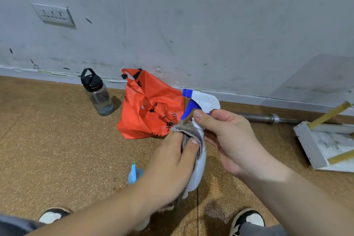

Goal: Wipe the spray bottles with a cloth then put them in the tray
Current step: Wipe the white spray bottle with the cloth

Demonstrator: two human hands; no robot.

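As right hand (226,136) grips it, spray bottle (199,168) near upright, nozzle (185,93) leftward

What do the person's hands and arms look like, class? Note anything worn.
The left hand and right hand are bare: no gloves, rings or bracelets show. The left forearm and right forearm are uncovered to the frame edge; no sleeve or watch is in view.

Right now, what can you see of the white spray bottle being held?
The spray bottle is white and plastic-looking, with a white trigger head, a blue trigger and a blue nozzle pointing left. It is held aloft, near upright. The right hand grips its neck; the left hand presses a grey cloth against its body.
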